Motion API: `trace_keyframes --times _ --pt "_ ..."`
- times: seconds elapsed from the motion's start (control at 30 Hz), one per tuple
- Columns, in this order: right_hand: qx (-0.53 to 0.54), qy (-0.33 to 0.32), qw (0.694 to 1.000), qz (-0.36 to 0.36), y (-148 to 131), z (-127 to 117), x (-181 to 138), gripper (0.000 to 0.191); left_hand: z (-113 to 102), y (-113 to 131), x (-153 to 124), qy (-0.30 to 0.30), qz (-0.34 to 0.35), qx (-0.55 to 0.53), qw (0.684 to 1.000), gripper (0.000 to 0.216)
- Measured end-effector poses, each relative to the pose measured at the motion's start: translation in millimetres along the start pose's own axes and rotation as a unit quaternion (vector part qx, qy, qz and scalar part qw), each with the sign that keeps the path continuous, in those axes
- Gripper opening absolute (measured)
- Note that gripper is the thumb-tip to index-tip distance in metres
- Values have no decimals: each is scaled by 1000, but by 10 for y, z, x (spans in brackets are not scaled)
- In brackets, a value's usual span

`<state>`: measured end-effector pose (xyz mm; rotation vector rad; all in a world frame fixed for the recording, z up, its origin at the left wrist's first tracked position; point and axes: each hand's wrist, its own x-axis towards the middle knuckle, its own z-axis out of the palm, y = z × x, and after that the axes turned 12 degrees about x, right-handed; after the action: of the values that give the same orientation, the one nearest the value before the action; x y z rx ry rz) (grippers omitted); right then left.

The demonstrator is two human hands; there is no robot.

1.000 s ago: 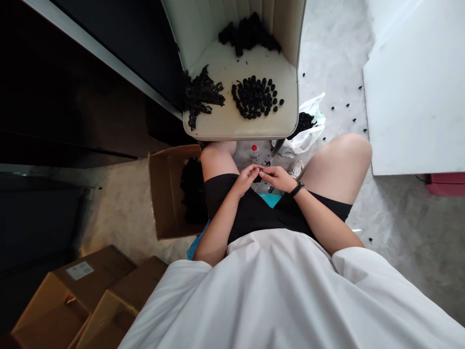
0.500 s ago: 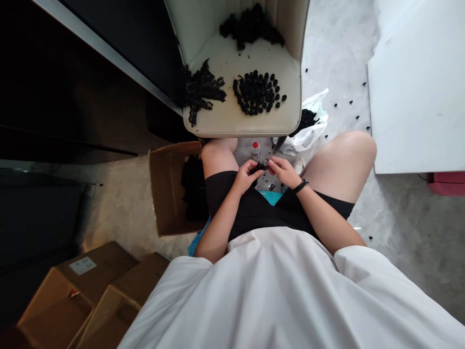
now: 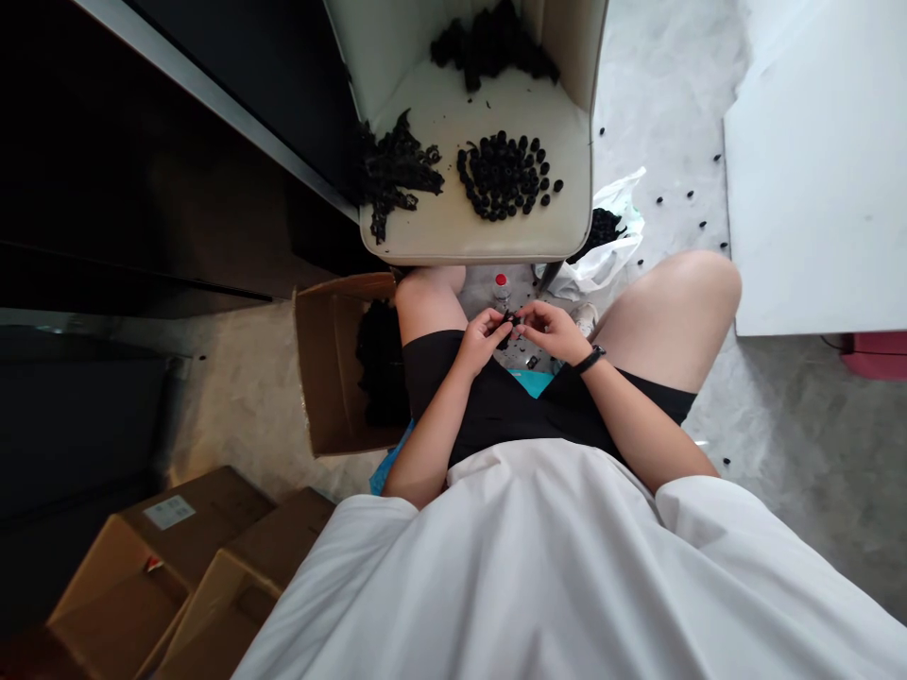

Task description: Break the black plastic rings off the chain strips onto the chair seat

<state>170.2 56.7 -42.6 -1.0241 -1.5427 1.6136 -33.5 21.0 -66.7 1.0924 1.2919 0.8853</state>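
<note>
My left hand point(image 3: 483, 340) is closed, pinching a small ragged black rubbery piece point(image 3: 508, 326) between thumb and fingers, low between my knees. Across from it, my right hand point(image 3: 554, 332), with a black band on the wrist, has its fingertips pinched at the same piece's edge. Its exact shape is mostly hidden by my fingers. Beyond my hands, a cream chair point(image 3: 418, 241) bears a cluster of small round black parts point(image 3: 502, 175). Ragged black scraps point(image 3: 401, 175) lie at its left, and a dark heap point(image 3: 492, 45) sits toward the backrest.
A clear bottle with a red cap point(image 3: 502, 283) stands on the floor past my hands. At the left is a cardboard box point(image 3: 330, 378) with black material inside. A white plastic bag point(image 3: 602, 269) holds more black pieces. Small black bits dot the floor at right, near a white panel point(image 3: 814, 189).
My right hand has shifted slightly left, bringing its fingertips closer to the left hand at the black piece. The whole view has tilted a little.
</note>
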Motion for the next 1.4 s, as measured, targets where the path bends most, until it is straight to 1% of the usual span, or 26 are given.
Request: trace_keyframes --times 0.13,0.3,0.43,0.5,0.63,0.7,0.77,0.83,0.9,1.0,1.07,1.13,1.23,1.3,1.4 --pt "-6 -29 1000 3 -6 37 -3 39 2 5 6 14 23 24 999 53" --pt "-36 -62 997 -9 -34 63 13 39 19 -32 5 -18 32 15 999 53" --pt "-50 -72 996 -16 -68 9 31 43 18 -40 -7 -37 16 -13 999 54" --pt "-34 -94 995 -4 -91 -28 31 44 3 -11 -18 -57 15 5 998 55" --pt "5 -150 988 23 -166 -85 20 46 -39 82 -48 -83 57 91 991 55" --pt "18 -182 983 35 -221 -115 15 46 -62 116 -67 -103 69 109 986 55" --pt "37 -211 976 48 -282 -165 10 49 -87 131 -86 -128 63 93 985 56" --pt "64 -226 970 57 -341 -240 3 51 -116 133 -100 -126 47 45 990 60" --pt "92 -210 972 58 -384 -324 -10 52 -141 130 -103 -78 38 -16 996 64" --pt "121 -141 981 57 -397 -412 -32 49 -151 117 -74 17 39 -70 997 63" --pt "132 -103 984 55 -375 -429 -42 48 -134 98 -40 51 33 -83 995 58" --pt "144 -85 985 48 -343 -422 -46 47 -107 72 -5 61 24 -92 994 55" --pt "160 -79 983 36 -306 -405 -47 46 -78 46 28 59 23 -98 993 54" --pt "165 -80 982 35 -296 -397 -48 45 -70 46 40 54 19 -94 994 59" --pt "165 -76 983 35 -276 -378 -42 45 -58 51 61 48 -6 -90 995 67"
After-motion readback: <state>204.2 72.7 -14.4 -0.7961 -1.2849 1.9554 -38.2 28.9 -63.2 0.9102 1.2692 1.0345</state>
